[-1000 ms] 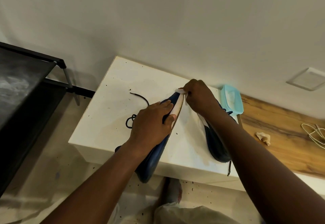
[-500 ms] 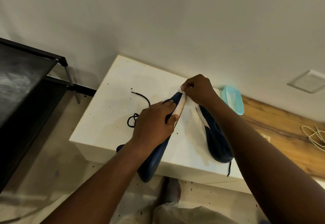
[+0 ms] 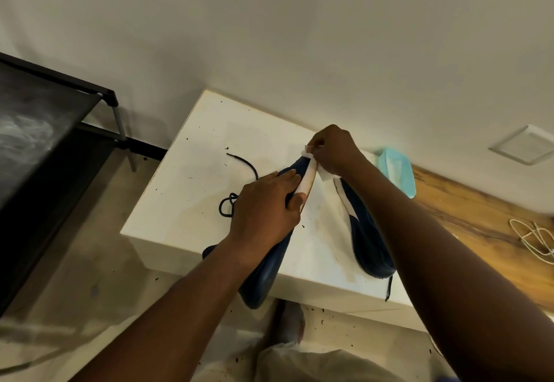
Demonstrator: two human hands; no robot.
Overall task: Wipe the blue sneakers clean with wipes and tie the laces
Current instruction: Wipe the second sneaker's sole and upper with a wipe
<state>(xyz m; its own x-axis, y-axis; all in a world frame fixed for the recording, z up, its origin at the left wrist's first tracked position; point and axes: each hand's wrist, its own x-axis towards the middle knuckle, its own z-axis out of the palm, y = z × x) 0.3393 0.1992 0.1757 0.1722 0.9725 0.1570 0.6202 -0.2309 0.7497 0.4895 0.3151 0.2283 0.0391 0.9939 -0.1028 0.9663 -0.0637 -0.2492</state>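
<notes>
While the left hand (image 3: 265,206) clamps around the middle of one blue sneaker (image 3: 269,270), tipped on its side on the white surface (image 3: 192,202) with its heel hanging over the near edge, the right hand (image 3: 334,149) pinches a white wipe (image 3: 308,151) against that shoe's toe, fingers closed tight on it. The second sneaker (image 3: 367,241) lies just beside, under the right forearm. A loose dark lace (image 3: 244,163) curls on the surface to the left, and a pale blue wipes pack (image 3: 398,172) sits by the wall.

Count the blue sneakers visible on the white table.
2. One sneaker is gripped by the left hand, heel overhanging the near edge; the other sneaker lies under the right forearm.
</notes>
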